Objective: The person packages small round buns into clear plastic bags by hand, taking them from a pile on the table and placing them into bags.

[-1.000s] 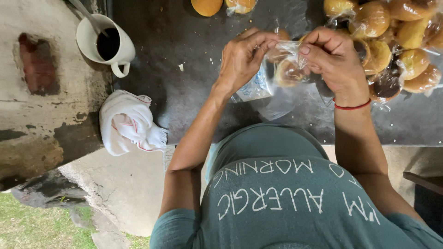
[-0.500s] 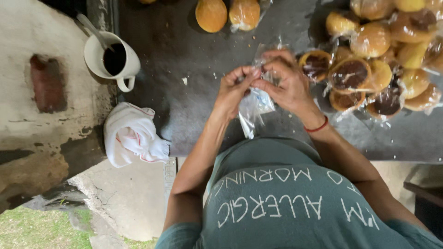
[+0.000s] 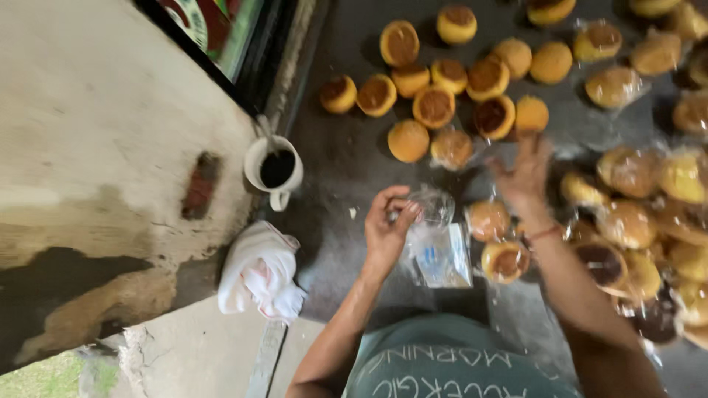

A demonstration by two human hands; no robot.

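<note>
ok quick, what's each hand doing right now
Left hand: closed, pinching an empty clear plastic bag.
Right hand: open, fingers spread, holding nothing, reaching over the unwrapped buns.

You see a clear, glossy plastic bag (image 3: 440, 250) crinkling beside the glazed white ceramic mug (image 3: 274, 171); left of the mug, rough plaster wall (image 3: 96, 162); below it, soft white cloth (image 3: 258, 271); around it, dark matt tabletop (image 3: 346, 155).
</note>
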